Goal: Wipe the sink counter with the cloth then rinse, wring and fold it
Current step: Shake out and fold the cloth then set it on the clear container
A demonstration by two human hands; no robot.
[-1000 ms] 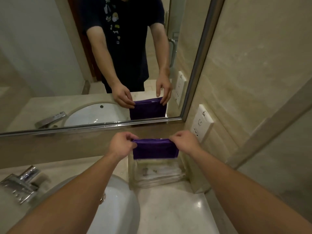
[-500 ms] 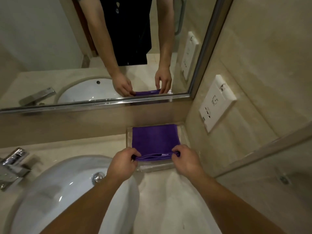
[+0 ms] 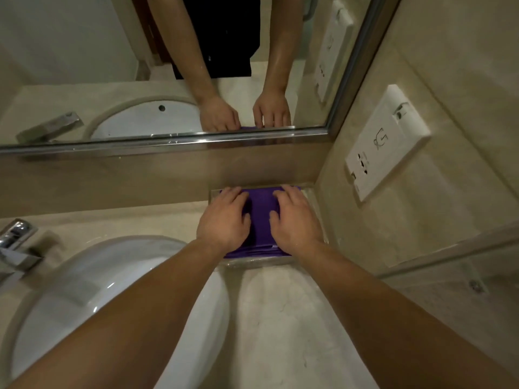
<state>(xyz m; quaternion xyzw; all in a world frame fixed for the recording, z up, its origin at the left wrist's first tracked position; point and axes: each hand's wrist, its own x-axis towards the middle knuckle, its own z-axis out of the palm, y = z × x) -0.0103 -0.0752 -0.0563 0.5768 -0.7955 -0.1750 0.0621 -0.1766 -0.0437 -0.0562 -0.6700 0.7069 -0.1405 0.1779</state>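
The purple cloth [image 3: 260,217] lies folded flat in a clear tray [image 3: 316,204] in the back right corner of the beige sink counter [image 3: 283,318]. My left hand [image 3: 224,220] rests palm down on the cloth's left half, fingers spread. My right hand [image 3: 297,220] presses flat on its right half. Neither hand grips the cloth. Most of it is hidden under my palms; a purple strip shows between them and along the near edge.
A white sink basin [image 3: 120,299] fills the lower left, with a chrome tap [image 3: 15,242] at the far left. A mirror [image 3: 168,66] spans the back wall. A white socket plate [image 3: 384,141] sits on the right wall.
The cloth, held up by its top edge, was lowered flat into the tray. Both hands let go of the near edge and moved on top of it, palms down.
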